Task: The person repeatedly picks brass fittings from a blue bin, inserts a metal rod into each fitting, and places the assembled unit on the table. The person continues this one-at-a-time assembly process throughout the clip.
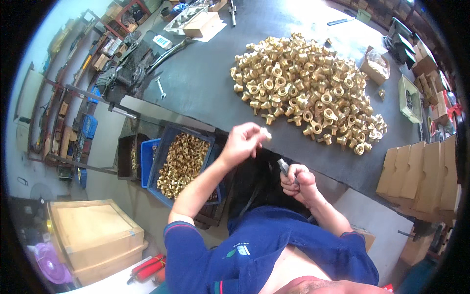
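My left hand (240, 143) pinches a small brass fitting (266, 133) between thumb and fingers, just off the table's front edge. The fitting looks bright and slightly washed out. Lower and to the right, my right hand (299, 182) is closed around a grey metal cylindrical tool (283, 166), whose tip points up and left. My fingers cover the rest of the tool, so its kind does not show. Beyond both hands, a large heap of brass fittings (303, 88) lies on the dark table (205, 83). The fitting and the tool are apart.
Left of my left arm, a blue crate (169, 132) holds more brass fittings. A wrench (160, 87) lies on the table's left part. Cardboard boxes (416, 171) stand at the right, near a small open carton (376, 68). A wooden box (98, 228) stands at lower left.
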A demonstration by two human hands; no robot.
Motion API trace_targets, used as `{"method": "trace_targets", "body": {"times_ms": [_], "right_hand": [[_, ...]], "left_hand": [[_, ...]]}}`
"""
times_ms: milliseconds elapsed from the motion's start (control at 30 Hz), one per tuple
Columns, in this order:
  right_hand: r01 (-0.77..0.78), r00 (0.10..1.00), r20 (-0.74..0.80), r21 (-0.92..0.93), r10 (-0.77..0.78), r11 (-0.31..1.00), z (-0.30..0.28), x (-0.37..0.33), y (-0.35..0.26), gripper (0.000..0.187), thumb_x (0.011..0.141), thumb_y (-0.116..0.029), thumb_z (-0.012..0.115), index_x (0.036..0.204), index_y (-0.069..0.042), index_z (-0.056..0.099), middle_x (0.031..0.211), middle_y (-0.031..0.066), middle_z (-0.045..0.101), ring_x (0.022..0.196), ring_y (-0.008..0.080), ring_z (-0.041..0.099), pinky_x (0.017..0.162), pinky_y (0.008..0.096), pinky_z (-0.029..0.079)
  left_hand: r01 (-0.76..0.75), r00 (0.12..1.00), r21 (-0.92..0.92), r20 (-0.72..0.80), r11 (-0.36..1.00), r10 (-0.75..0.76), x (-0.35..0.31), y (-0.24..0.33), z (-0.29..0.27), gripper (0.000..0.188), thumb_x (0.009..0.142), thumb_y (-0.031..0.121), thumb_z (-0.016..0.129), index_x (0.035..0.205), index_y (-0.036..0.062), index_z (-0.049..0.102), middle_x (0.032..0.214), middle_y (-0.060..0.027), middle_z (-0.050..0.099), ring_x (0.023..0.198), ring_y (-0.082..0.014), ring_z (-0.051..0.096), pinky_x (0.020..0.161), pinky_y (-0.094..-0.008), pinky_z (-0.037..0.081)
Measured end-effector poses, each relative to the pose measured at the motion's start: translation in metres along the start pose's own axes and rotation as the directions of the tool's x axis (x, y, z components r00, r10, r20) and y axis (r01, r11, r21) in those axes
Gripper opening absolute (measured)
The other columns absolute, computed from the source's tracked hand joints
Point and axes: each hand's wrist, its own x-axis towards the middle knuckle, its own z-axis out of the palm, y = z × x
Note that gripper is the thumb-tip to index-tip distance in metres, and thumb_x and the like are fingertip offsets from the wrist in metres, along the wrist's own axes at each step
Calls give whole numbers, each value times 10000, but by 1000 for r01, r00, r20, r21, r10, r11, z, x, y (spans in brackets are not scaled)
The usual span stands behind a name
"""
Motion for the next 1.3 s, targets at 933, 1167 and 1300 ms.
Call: {"method": "trace_targets", "body": {"times_ms": [933,1167,1300], "right_hand": [[-15,972,-227,-344,-67,939,1,-15,22,97,658,61,420,619,-18,462,613,66,423,434,65,321,380,189,233],[-127,970,-241,-429,23,894,8,11,35,78,693,20,451,633,-27,469,619,51,432,434,59,326,386,179,246],[-147,965,-262,-487,16,861,15,27,43,63,700,-5,472,640,-23,478,616,42,434,443,56,338,394,178,262]], "left_hand": [[-57,576,112,-808,992,124,-78,-103,-247,358,744,41,628,1094,-2,565,777,-60,652,672,-105,595,569,-231,462],[600,360,-95,-855,794,-374,-254,-286,-312,342,671,-37,554,1010,-51,598,794,-96,625,663,-150,591,549,-266,462],[719,330,72,-910,691,-250,-228,-293,-296,279,704,126,585,961,45,657,946,-181,641,875,-282,626,786,-354,481]]}}
